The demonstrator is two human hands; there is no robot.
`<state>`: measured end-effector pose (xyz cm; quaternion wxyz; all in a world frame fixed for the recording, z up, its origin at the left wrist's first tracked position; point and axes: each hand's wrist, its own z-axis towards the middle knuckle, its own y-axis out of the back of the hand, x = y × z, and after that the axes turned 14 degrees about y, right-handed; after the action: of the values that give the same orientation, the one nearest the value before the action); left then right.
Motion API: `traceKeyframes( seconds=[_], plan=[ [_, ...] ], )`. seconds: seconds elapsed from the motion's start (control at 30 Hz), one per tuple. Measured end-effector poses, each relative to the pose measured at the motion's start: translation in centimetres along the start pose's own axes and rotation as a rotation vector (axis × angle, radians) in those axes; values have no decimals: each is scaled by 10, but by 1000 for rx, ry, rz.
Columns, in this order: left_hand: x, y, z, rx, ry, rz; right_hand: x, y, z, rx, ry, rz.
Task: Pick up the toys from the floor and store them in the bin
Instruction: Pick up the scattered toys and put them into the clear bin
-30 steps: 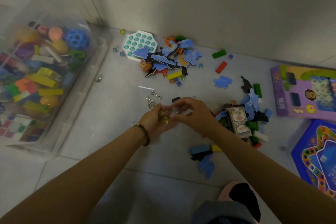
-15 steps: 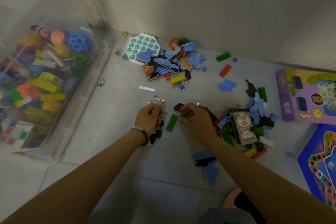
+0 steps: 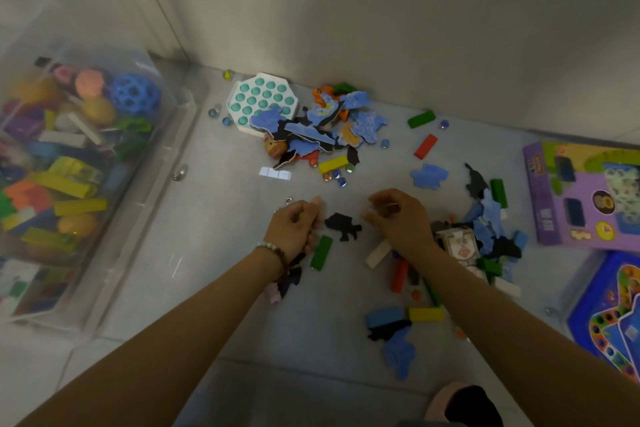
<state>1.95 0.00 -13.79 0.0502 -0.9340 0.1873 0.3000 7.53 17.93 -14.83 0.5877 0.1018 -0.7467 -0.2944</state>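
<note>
- The bin (image 3: pixel 86 163) stands at the far left, full of toys.
- A bubble toy (image 3: pixel 261 102) lies near the wall, with a heap of puzzle pieces (image 3: pixel 332 125) overlapping its right side.
- Both hands hover mid-floor, a lone puzzle piece (image 3: pixel 343 225) between them.
- A box (image 3: pixel 585 198) lies at the right edge, with a game board (image 3: pixel 609 315) in front of it.

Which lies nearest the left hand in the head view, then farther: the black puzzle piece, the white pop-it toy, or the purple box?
1. Black puzzle piece, just right of the left hand.
2. White pop-it toy, ahead by the wall.
3. Purple box, far right.
</note>
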Motion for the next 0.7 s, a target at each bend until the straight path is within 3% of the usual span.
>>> traceKeyframes(
  seconds=[0.13, 0.2, 0.3, 0.37, 0.5, 0.7],
  plan=[
    [-8, 0, 9, 28, 6, -93, 2, -7, 8, -12, 33, -103],
    [-12, -2, 13, 63, 41, -128, 15, -11, 13, -45, -9, 137],
    [-17, -5, 18, 143, 146, -244, 40, -23, 18, 78, 12, 403],
    [-19, -5, 21, 188, 187, -333, 46, -28, 21, 92, 54, 388],
    [-23, 4, 30, 125, 123, -328, 35, -23, 34, -118, 3, 247],
    [-27, 22, 38, 65, 32, -264, 26, -42, 43, -129, 3, 97]
  ],
)
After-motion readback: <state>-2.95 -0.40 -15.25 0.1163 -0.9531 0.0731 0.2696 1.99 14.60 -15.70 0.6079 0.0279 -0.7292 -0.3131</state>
